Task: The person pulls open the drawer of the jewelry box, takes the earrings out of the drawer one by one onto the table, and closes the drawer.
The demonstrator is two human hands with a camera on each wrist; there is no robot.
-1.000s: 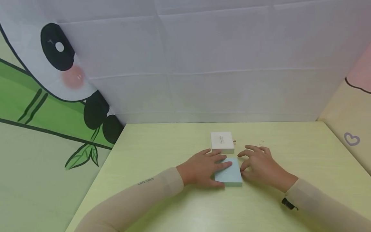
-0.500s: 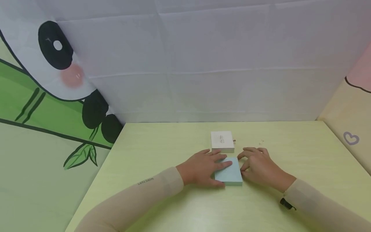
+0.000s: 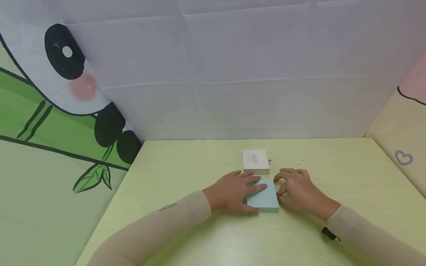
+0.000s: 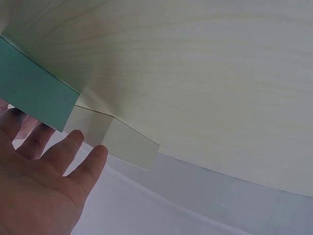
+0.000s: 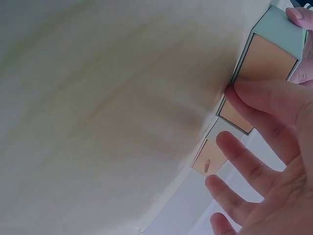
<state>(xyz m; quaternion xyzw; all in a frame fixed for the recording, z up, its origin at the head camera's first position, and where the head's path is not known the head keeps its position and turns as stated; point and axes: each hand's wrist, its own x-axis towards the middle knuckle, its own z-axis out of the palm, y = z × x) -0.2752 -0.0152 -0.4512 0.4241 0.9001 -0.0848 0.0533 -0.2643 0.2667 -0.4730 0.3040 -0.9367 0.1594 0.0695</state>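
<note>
A light blue box [image 3: 263, 199] lies on the table, its brown drawer front [image 5: 266, 56] facing right. My left hand [image 3: 234, 194] rests across it from the left with spread, fairly straight fingers; its thumb [image 5: 299, 18] lies at the near side. Two of its fingers [image 4: 90, 169] extend past the box corner. At the drawer front, thumb and index finger of my right hand [image 3: 297, 190] pinch together, and I cannot tell what lies between their tips. Its other fingers [image 5: 249, 161] are spread apart. Just behind is a white box [image 3: 255, 160] with small print and a short tab on the right.
The pale wooden table [image 3: 186, 159] ends at a white cloth backdrop [image 3: 253, 74]. Painted panels stand at the left [image 3: 43, 177] and right [image 3: 404, 129]. A small black device [image 3: 329, 233] sits at the right sleeve cuff.
Both hands keep their places at the light blue box. The view shifts very slightly, and my right hand's far fingers lower a little toward the table.
</note>
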